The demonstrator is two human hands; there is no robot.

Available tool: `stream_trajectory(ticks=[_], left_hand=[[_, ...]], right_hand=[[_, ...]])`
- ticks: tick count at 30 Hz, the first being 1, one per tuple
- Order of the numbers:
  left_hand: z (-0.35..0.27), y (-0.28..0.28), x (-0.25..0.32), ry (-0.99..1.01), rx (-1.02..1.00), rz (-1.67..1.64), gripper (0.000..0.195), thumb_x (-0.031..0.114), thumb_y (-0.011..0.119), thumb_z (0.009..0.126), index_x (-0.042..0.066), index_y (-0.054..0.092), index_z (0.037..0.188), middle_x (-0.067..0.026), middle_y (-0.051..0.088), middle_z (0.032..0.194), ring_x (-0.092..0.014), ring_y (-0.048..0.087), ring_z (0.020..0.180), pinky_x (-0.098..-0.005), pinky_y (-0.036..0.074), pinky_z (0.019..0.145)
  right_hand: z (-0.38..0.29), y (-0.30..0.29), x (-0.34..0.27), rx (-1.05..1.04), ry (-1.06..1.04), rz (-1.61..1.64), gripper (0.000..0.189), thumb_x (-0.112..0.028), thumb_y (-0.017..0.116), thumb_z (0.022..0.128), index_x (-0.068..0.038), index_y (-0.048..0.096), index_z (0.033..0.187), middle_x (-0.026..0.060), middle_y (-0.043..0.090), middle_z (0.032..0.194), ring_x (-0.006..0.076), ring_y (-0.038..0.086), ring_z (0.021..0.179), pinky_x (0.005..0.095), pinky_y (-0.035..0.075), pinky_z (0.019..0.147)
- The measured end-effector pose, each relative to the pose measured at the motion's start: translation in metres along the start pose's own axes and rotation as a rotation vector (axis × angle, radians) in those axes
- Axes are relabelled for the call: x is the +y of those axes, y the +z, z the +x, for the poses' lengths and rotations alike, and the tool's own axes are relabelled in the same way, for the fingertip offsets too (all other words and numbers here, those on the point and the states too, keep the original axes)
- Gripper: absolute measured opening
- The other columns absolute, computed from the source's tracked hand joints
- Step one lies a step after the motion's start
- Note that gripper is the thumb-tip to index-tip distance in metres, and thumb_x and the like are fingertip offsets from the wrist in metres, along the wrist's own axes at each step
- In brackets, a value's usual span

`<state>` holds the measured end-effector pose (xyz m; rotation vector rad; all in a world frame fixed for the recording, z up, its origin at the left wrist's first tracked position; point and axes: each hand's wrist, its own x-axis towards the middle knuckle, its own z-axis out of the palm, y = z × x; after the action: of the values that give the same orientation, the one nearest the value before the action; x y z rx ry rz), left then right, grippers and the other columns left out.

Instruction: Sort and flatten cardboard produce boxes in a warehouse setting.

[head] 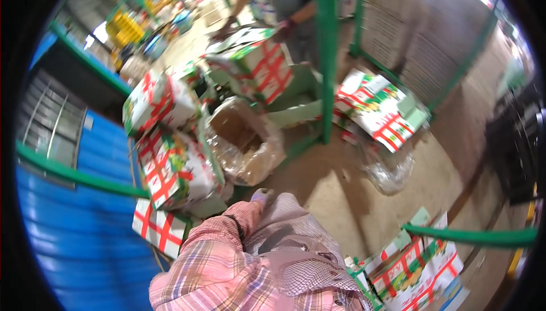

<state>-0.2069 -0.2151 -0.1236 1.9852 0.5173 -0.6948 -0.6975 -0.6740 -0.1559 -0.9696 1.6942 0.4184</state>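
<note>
My left hand (262,196), in a pale purple glove, hangs beside my leg at the end of a pink plaid sleeve. Its fingers are blurred and partly turned away. My right hand is out of view. Closest ahead of the left hand stands a brown cardboard box (245,174) wrapped in clear plastic film, its top open. To its left, printed white, red and green cartons (172,170) lie stacked at an angle. Across from me a co-worker's gloved hands hold another printed carton (260,63) by its upper edges, above a pale green open carton (298,110).
A green metal post (326,55) rises in front of the co-worker. Flattened printed cartons (379,106) lie right of it, with crumpled clear plastic film (390,174) on the floor. More cartons (418,268) sit lower right by a green rail (473,234). Blue corrugated panelling (85,225) runs along the left.
</note>
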Motion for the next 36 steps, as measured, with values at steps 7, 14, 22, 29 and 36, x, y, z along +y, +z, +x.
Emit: stream_trajectory(ticks=[7,14,22,29,36], left_hand=[[-0.041,-0.168,-0.014,0.469,0.296,-0.181,0.039,0.027,0.06,0.084,0.0,0.055,0.112,-0.0151,0.061,0.106,-0.028,0.059,0.095,-0.0344,0.046,0.084],[-0.058,-0.385,-0.051,0.119,1.404,0.312,0.057,0.039,0.06,0.081,0.001,0.044,0.121,-0.0256,0.049,0.116,-0.04,0.045,0.11,-0.0423,0.034,0.097],[-0.039,-0.404,-0.2,-0.455,1.0,-0.232,0.08,0.055,0.059,0.074,0.01,0.034,0.135,-0.0203,0.037,0.136,-0.036,0.029,0.129,-0.0442,0.028,0.103],[-0.037,-0.48,-0.209,-0.337,1.026,-0.088,0.077,0.053,0.056,0.079,0.003,0.034,0.133,-0.0224,0.042,0.131,-0.037,0.038,0.122,-0.0417,0.032,0.101],[-0.03,-0.447,-0.14,-0.129,0.939,0.014,0.052,0.04,0.067,0.075,0.004,0.054,0.109,-0.0193,0.06,0.1,-0.035,0.059,0.091,-0.042,0.047,0.079]], right_hand=[[-0.013,0.176,-0.226,-0.107,-0.288,-0.257,0.031,-0.03,0.05,0.086,-0.002,0.057,0.096,0.0126,0.061,0.07,0.0242,0.055,0.052,0.0387,0.046,0.046],[-0.27,0.503,-0.321,-0.66,-0.58,-0.681,0.035,-0.033,0.055,0.085,-0.008,0.052,0.11,0.0101,0.062,0.079,0.0178,0.05,0.048,0.0327,0.042,0.044],[-0.358,0.586,-0.305,-0.872,-0.714,-1.113,0.045,-0.045,0.046,0.091,-0.006,0.054,0.111,0.0092,0.063,0.077,0.0118,0.047,0.043,0.0256,0.038,0.041],[-0.394,0.619,-0.279,-0.83,-0.849,-1.314,0.044,-0.042,0.044,0.093,-0.005,0.054,0.114,0.0102,0.065,0.079,0.0111,0.046,0.041,0.0247,0.039,0.041],[-0.438,0.733,-0.177,-0.971,-1.039,-0.849,0.039,-0.036,0.045,0.094,-0.006,0.053,0.118,0.0057,0.061,0.074,0.0098,0.048,0.051,0.0234,0.04,0.046]])
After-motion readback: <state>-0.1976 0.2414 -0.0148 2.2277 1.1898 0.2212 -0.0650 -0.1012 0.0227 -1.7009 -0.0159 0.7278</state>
